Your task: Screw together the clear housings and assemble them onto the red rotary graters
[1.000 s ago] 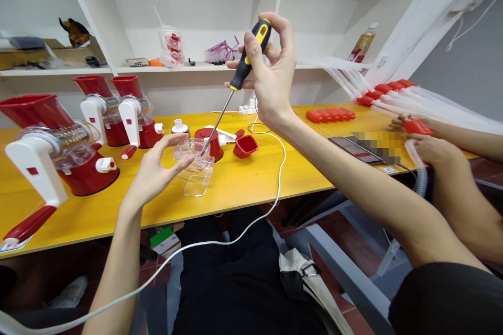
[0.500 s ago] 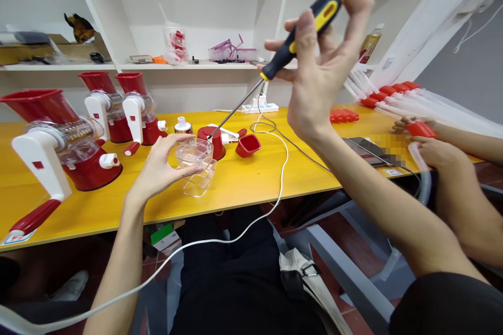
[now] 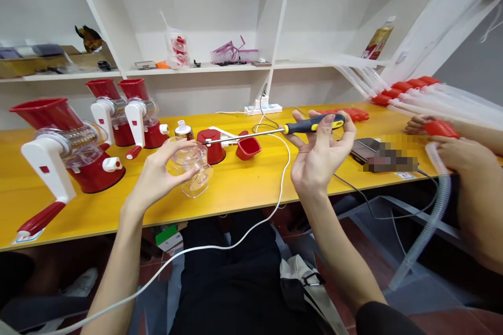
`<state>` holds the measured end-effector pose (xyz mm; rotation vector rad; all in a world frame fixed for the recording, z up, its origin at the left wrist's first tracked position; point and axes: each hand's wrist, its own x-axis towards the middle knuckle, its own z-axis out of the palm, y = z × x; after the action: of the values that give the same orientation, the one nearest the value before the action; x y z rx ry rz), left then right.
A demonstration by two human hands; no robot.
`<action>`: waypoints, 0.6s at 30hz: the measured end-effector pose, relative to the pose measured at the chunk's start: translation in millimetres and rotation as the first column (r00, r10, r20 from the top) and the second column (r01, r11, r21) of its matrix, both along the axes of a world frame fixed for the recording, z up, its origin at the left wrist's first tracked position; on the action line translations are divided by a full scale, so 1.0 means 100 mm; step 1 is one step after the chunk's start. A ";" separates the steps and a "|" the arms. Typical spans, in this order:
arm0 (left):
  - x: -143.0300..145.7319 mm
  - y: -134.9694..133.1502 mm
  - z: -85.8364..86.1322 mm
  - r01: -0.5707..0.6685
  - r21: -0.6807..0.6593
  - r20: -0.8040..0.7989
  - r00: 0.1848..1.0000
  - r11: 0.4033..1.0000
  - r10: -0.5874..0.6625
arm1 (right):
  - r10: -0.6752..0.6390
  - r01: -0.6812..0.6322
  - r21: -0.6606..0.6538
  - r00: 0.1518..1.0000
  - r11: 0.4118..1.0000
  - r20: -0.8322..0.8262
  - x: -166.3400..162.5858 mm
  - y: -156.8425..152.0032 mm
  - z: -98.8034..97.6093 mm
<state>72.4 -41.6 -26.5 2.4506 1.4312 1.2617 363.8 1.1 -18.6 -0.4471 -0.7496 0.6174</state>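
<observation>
My left hand (image 3: 159,172) grips a clear plastic grater housing (image 3: 198,177) above the yellow table, thumb in front and fingers over the top. A screwdriver (image 3: 304,125) with a black and yellow handle lies nearly level in my right hand (image 3: 320,154), which is closed around the handle. Its thin metal shaft runs left, and the tip is by the housing's upper right side; whether it touches I cannot tell. Just behind stand a red grater base (image 3: 214,153) with a white crank, a red hopper (image 3: 248,147) and a metal grating drum with a white end (image 3: 183,130).
Assembled red and white rotary graters (image 3: 94,167) stand at the left. A white cable (image 3: 283,178) crosses the table from a power strip (image 3: 263,109). At right, another person's hands (image 3: 451,152) hold a red part with a clear ribbed hose (image 3: 438,204).
My right hand has come down, and the screwdriver has swung from steeply slanted to almost horizontal. My left hand still holds the housing, now turned somewhat.
</observation>
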 end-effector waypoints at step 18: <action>0.04 -0.03 0.02 0.043 -0.091 0.025 0.999 0.995 -0.040 | 0.005 -0.008 0.044 0.997 0.999 0.073 0.00 -0.13 0.02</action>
<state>76.5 -45.0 -24.3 2.3862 1.3923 1.1852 363.9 -11.9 -17.1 -0.4281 -0.8335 0.5920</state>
